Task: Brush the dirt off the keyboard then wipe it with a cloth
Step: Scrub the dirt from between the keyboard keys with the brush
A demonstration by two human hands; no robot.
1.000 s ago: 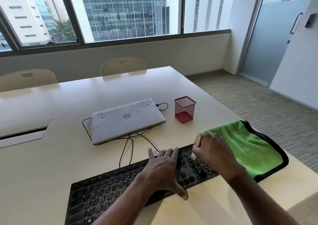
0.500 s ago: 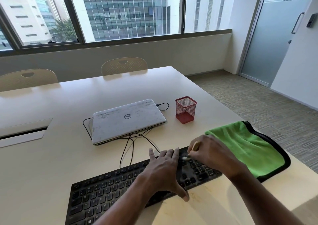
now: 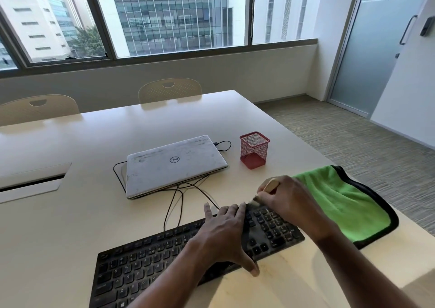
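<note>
A black keyboard point(image 3: 146, 260) lies slanted across the near part of the beige table point(image 3: 70, 213). My left hand point(image 3: 226, 234) rests flat on its right-middle keys, fingers straight, thumb over the front edge. My right hand point(image 3: 289, 201) pinches a small wooden-handled brush point(image 3: 270, 186), its bristles touching the keyboard's far right edge near the number pad. A green cloth with a black border point(image 3: 348, 204) lies on the table just right of the keyboard, partly under my right forearm.
A shut white laptop point(image 3: 174, 164) sits behind the keyboard with black cables point(image 3: 174, 197) trailing toward me. A red mesh pen holder point(image 3: 254, 149) stands to its right. Two chairs point(image 3: 169, 89) stand at the far side. The table's right edge runs beside the cloth.
My right hand with the brush has moved along the keyboard's far right edge, sweeping toward the back. My left hand has stayed pressed on the keys.
</note>
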